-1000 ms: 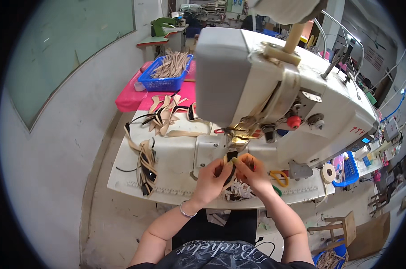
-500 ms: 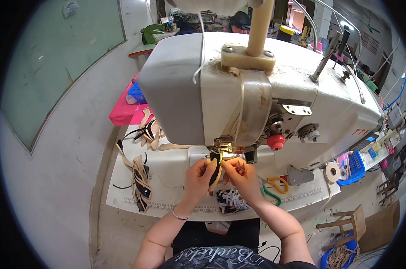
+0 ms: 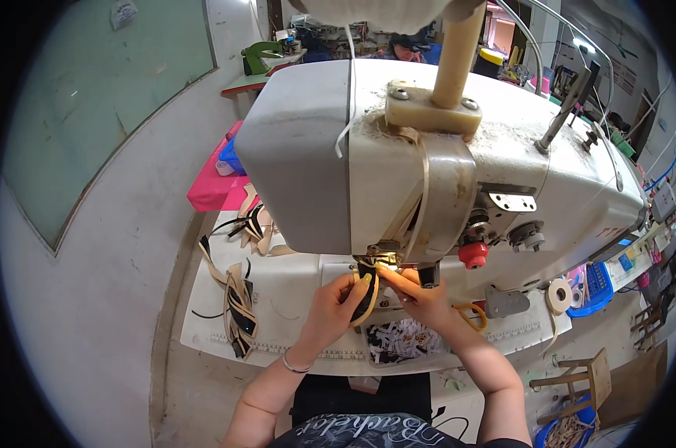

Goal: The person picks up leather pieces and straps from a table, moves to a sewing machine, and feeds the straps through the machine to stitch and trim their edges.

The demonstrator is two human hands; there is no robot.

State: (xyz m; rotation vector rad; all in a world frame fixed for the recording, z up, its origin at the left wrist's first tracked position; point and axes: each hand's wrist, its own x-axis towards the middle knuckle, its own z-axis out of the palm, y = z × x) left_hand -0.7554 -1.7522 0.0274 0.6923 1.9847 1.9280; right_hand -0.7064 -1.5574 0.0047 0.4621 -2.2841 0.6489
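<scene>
A curved black and beige strap point(image 3: 365, 300) with a yellowish edge runs under the lit needle area point(image 3: 383, 258) of a large white sewing machine point(image 3: 293, 164). My left hand point(image 3: 336, 306) pinches the strap from its left side, thumb on top. My right hand point(image 3: 425, 297) reaches in from the right, its fingertips closed on the strap's edge close to the needle area. Part of the right hand's grip is hidden behind its own fingers. Just below the hands sits a clear tray point(image 3: 405, 342) full of black and white scraps.
Beige and black strap pieces point(image 3: 239, 313) lie on the table's left. Behind my right wrist is an orange looped handle point(image 3: 472, 317); a tape roll point(image 3: 559, 296) and a blue basket point(image 3: 598, 290) are farther right. A wooden stool point(image 3: 592, 373) stands on the floor. Another person point(image 3: 405, 51) is behind the machine.
My right hand has turned, its fingers stretching more toward the needle area. The red and green parts seen by that hand no longer show. The whole view has shifted slightly.
</scene>
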